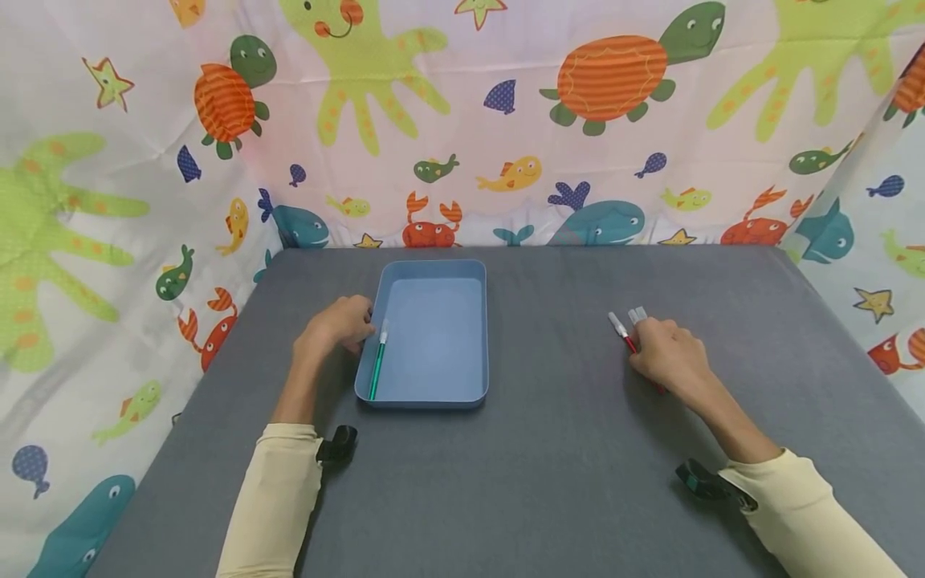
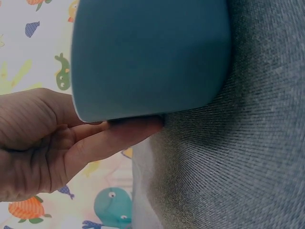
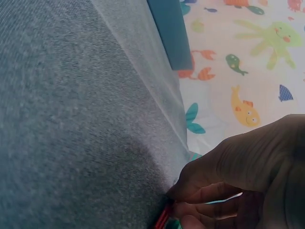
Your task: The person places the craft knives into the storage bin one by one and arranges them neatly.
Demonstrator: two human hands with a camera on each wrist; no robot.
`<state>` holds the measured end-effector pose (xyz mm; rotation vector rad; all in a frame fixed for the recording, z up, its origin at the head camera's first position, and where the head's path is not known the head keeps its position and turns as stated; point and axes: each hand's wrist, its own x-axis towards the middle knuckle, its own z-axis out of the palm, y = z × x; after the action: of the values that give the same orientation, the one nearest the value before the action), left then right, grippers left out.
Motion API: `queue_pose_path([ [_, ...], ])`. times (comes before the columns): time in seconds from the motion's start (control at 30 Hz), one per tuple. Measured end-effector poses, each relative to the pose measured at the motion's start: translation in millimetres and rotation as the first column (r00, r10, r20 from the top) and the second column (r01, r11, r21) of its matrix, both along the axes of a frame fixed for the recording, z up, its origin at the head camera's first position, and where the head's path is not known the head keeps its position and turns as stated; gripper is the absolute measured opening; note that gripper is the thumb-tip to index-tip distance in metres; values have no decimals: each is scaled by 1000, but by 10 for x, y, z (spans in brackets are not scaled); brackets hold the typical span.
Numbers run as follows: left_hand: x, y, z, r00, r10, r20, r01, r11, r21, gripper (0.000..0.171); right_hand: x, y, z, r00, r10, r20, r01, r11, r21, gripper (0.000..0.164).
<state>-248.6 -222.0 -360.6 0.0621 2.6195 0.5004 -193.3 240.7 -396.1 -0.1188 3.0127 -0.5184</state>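
- The left hand (image 1: pixel 338 323) was at the 9 o'clock side of the blue tray (image 1: pixel 433 345), fingers along the outside of its wall and thumb at the rim, seemingly pinching it, perhaps so the tray would not slide.
- The tray lay at about 11 o'clock from the person, flat on the grey cloth (image 1: pixel 535 457); its low walls likely kept pens from rolling off.
- Inside, a green felt-tip pen (image 1: pixel 376 369) rested along the 8 o'clock side, pale cap pointing towards 12.
- The right hand (image 1: pixel 670 355), at 1 o'clock from the person, pinched a red felt-tip pen (image 1: pixel 629 342) low against the cloth, probably because so thin a barrel needs fingertips. Its white cap showed at 10 o'clock from the knuckles, its red end near 6.
- Further pale caps (image 1: pixel 637 314) poked out at 11 o'clock; their barrels were under the hand, so I could not tell whether it gripped those too.
- The right wrist view caught a green sliver (image 3: pixel 177 223) beneath the fingers, cut off by the frame.
- The left thumb's tip was hidden behind the tray.
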Motion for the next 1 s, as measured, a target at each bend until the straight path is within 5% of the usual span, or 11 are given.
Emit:
queue_pose_path([
  [0.6, -7, 2, 14, 1000, 15, 9, -15, 1000, -6, 44, -15, -54, 17, 995, -3, -98, -3, 998, -55, 7],
  [1.0, -3, 21, 8, 1000, 7, 13, -6, 1000, -12, 45, 31, -92, 98, 991, -6, -134, 5, 1000, -2, 16],
])
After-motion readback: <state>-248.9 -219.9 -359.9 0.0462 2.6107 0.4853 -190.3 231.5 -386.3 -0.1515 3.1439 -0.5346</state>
